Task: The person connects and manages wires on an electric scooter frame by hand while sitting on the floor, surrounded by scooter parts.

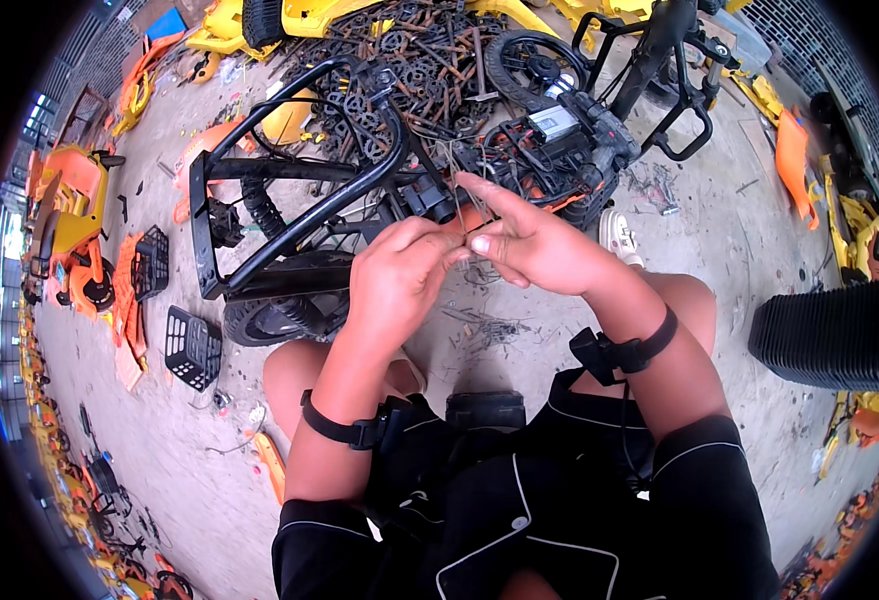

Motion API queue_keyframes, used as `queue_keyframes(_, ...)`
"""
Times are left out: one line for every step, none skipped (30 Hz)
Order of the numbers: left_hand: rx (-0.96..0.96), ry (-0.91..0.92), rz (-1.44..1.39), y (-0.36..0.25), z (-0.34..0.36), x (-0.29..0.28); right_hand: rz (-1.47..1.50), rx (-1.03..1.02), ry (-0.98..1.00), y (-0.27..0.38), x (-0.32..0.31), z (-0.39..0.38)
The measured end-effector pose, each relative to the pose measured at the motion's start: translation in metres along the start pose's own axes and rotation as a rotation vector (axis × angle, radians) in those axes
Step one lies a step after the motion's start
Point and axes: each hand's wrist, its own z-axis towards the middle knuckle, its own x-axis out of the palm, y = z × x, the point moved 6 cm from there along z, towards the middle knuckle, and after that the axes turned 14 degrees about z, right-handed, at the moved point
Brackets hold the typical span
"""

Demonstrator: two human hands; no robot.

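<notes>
In front of my body, my left hand and my right hand meet at their fingertips. The left fingers are curled in a pinch. My right thumb presses toward the curled fingers while the index finger points out. A thin dark piece, perhaps a wire end, shows between the fingertips, too small to name. Just beyond lies a partly stripped electric bike or scooter with a black tubular frame, a black wheel at its near left, and loose wires around its middle. A silver box sits among its cables to the right.
Past the frame rises a heap of rusty crank arms and sprockets. Black plastic baskets stand on the left floor. A black ribbed stack is at right. Orange and yellow body panels lie around the edges, with small scraps on the concrete.
</notes>
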Motion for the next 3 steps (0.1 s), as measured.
queue_keyframes(-0.027,0.004,-0.015,0.0019,-0.0001,-0.001,0.057,0.052,0.002,-0.0014,-0.0011,-0.0001)
queue_keyframes(-0.051,0.008,-0.034,0.0022,0.0014,-0.0013,0.112,0.103,-0.005,-0.0024,-0.0039,-0.0019)
queue_keyframes(-0.048,0.008,-0.036,0.0017,0.0022,-0.0006,0.112,0.102,-0.008,-0.0021,-0.0047,-0.0026)
